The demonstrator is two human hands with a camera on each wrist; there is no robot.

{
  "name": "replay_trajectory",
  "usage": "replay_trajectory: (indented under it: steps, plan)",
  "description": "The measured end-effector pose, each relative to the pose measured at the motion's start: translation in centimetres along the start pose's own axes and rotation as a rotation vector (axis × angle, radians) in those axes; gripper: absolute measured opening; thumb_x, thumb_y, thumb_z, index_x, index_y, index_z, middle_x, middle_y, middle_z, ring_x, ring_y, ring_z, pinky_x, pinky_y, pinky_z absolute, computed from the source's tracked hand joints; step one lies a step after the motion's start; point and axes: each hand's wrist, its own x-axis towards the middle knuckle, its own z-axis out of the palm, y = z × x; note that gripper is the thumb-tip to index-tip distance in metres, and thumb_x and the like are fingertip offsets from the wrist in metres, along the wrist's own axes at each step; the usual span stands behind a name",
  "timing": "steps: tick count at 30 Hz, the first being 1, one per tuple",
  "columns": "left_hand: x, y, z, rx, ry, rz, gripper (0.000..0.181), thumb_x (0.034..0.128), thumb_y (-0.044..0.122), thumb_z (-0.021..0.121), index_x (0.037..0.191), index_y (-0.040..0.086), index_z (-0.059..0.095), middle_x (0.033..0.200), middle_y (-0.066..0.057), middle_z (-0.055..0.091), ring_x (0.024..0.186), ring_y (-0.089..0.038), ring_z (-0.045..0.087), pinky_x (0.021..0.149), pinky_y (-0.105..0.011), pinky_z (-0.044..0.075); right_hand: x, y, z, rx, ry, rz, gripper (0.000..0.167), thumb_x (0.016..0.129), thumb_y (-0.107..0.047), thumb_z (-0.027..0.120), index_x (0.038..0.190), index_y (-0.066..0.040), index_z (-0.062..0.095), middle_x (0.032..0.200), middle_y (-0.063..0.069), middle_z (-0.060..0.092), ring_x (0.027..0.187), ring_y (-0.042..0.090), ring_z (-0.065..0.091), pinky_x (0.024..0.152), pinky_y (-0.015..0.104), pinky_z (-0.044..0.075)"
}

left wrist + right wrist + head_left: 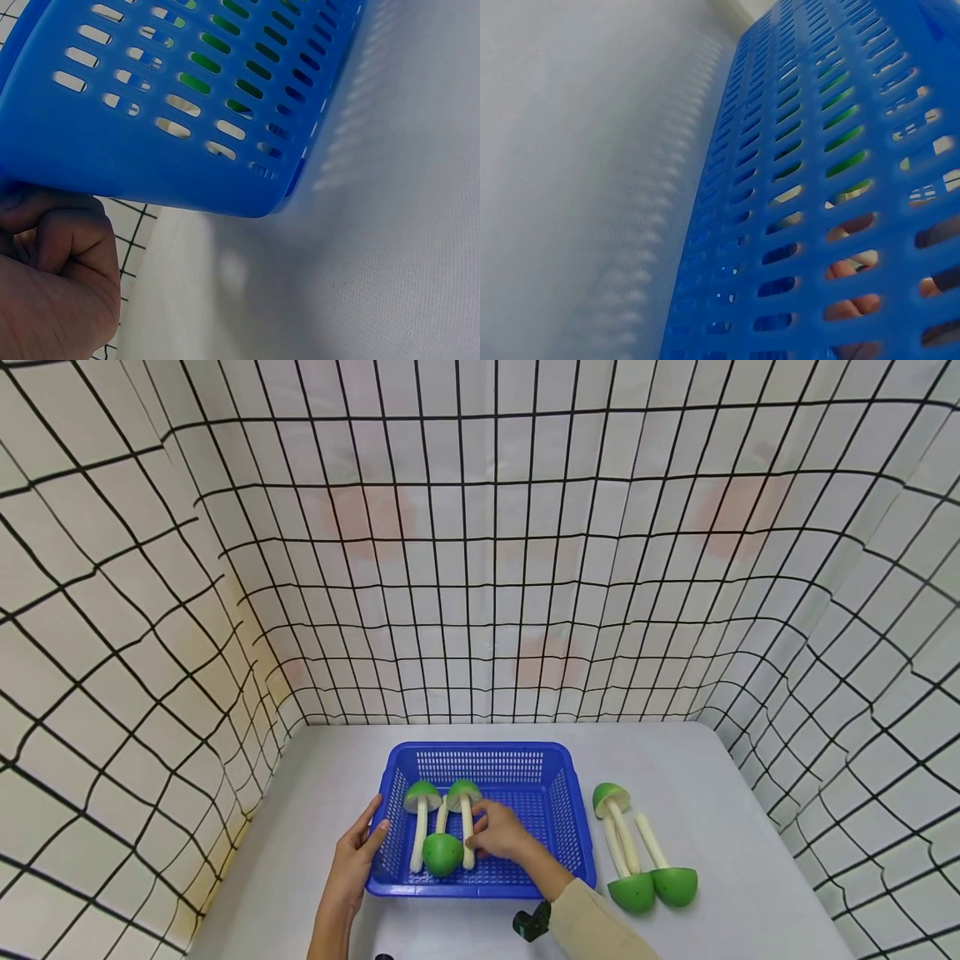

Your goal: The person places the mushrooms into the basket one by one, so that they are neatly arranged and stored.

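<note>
A blue perforated basket (pixel 483 891) stands on the white table with several green-capped toy mushrooms inside. My left hand (pixel 351 860) grips its left rim, fingers curled there beside the blue wall (pixel 97 150) in the left wrist view. Inside the basket, my right hand (pixel 498 831) pinches the pale stem of one toy mushroom (pixel 467 827), whose cap points away from me. Left of it lie a mushroom with its cap toward me (pixel 442 855) and another with its cap away (pixel 422 797). In the right wrist view the basket wall partly hides my fingers (pixel 855 306).
Right of the basket, more toy mushrooms (pixel 632 892) lie in a group on the table (pixel 720 802), their caps facing both ways. A small black object (pixel 531 922) is by my right wrist. White walls with a black grid (pixel 480 560) enclose the table's back and sides.
</note>
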Motion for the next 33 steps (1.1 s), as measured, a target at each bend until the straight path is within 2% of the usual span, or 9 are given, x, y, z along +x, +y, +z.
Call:
replay_trajectory:
  steps: [7,14,22,33]
  plan:
    - [0.0,0.1,0.0,0.0,-0.004,0.001,0.058,0.1059,0.03,0.059,0.16,0.033,0.037,0.164,-0.016,0.039,0.14,-0.041,0.051,0.113,-0.055,0.043,-0.2,0.1,-0.2,-0.013,-0.056,0.017,0.042,0.083,0.006,0.077,0.122,0.006,0.059,0.089,0.014,0.067,0.07,0.025,0.071,0.063,0.038,0.063]
    - [0.0,0.2,0.1,0.011,0.003,0.003,0.058,0.1058,0.03,0.059,0.159,0.032,0.039,0.163,-0.016,0.04,0.139,-0.042,0.052,0.112,-0.054,0.045,-0.4,0.2,-0.3,-0.033,-0.047,-0.017,0.04,0.085,0.001,0.076,0.121,0.009,0.059,0.091,0.014,0.066,0.072,0.026,0.071,0.065,0.04,0.063]
    - [0.2,-0.3,0.0,0.023,0.0,0.014,0.06,0.104,0.038,0.061,0.16,0.032,0.039,0.163,-0.016,0.04,0.138,-0.04,0.053,0.11,-0.048,0.049,-1.0,0.3,-0.9,-0.151,-0.013,-0.058,0.051,0.088,-0.008,0.077,0.13,0.011,0.056,0.098,0.016,0.071,0.073,0.022,0.069,0.063,0.034,0.059]
    - [0.3,-0.2,-0.1,0.01,0.002,-0.012,0.056,0.1062,0.029,0.059,0.159,0.034,0.04,0.161,-0.016,0.044,0.134,-0.038,0.057,0.108,-0.047,0.051,-2.2,0.3,-3.0,-0.238,0.018,-0.072,0.05,0.093,-0.02,0.073,0.135,0.004,0.058,0.104,0.009,0.07,0.086,0.019,0.066,0.071,0.036,0.056]
